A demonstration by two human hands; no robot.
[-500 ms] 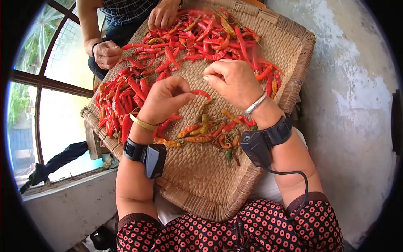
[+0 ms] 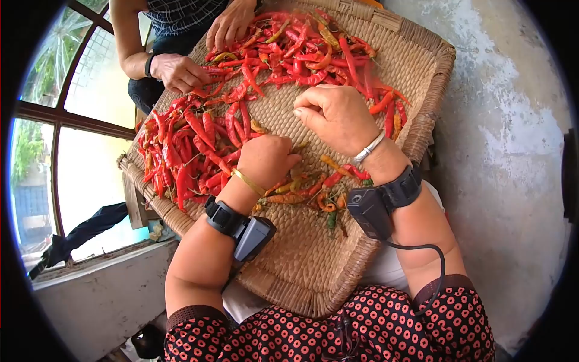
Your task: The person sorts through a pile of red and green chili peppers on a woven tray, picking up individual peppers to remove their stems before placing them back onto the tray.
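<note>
Two heaps of red chilies (image 2: 301, 60) lie in woven tray (image 2: 289, 256), far end & L side; smaller orange-green chili lot (image 2: 292, 198) nearer wearer. L hand (image 2: 264, 161) curled beside that lot, fingertips hidden; hold, if any, can't tell. R hand (image 2: 341, 119) above tray, nearly closed, thumb near index; grip can't tell. Co-worker's hands (image 2: 181, 73) at red chilies, opp. side.

One head-worn view looks forward and steeply down over the woven tray (image 2: 289, 253).

Glossy red peppers (image 2: 199, 130), rough woven wicker tray (image 2: 289, 241), shiny metal bracelet (image 2: 369, 147), matt plastic device (image 2: 369, 212)
</note>
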